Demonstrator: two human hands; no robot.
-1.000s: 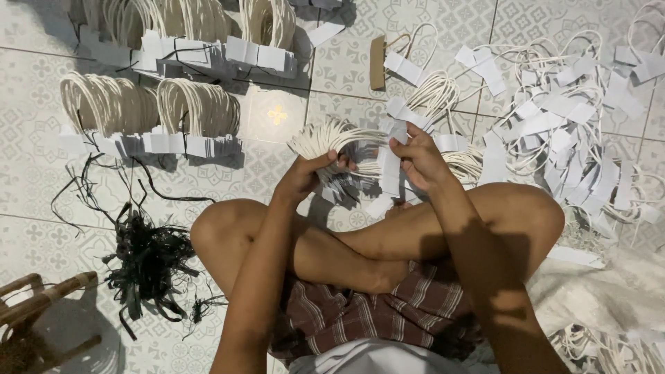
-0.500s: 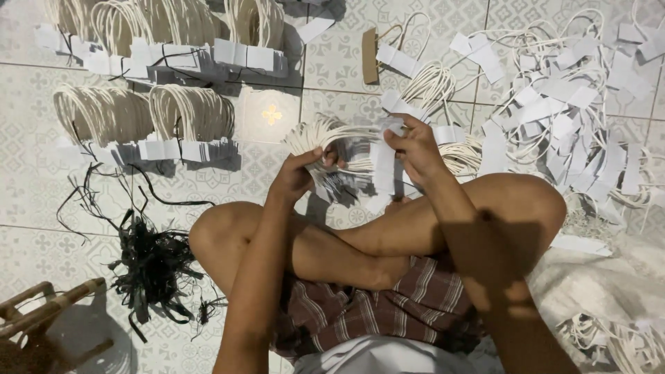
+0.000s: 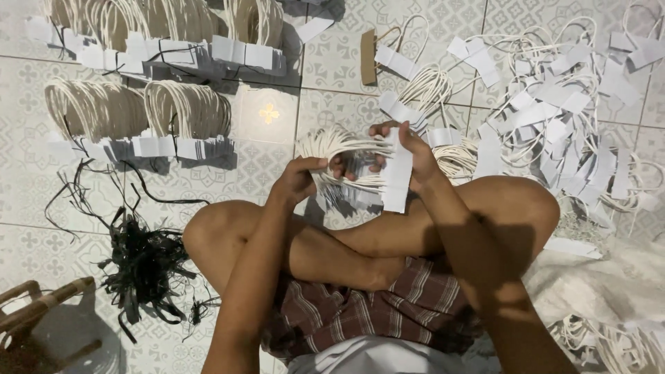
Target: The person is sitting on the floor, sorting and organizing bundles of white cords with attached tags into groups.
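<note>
A person sat cross-legged on a patterned tile floor (image 3: 325,76), both hands raised over the knees and working a bundle of white cord loops (image 3: 339,149) fitted with paper tabs. The left hand (image 3: 299,179) had its fingers clenched around the near side of the bundle, while the right hand (image 3: 409,154) pinched a white paper strip (image 3: 397,181) that hung against the bundle's right end, thumb on top and fingers curled behind. The bundle was held in the air just above the floor, between the two hands and ahead of the bent knees. Neat rows of finished bundles (image 3: 183,114) lay on the floor to the left and along the top edge, their tabs lined up side by side. A loose heap of cords and paper strips (image 3: 554,118) sprawled to the right. A tangle of black ties (image 3: 142,266) lay near the left knee, and part of a wooden stool (image 3: 41,308) showed in the lower left corner. A brown cardboard piece (image 3: 368,57) rested on the tiles beyond the hands.
</note>
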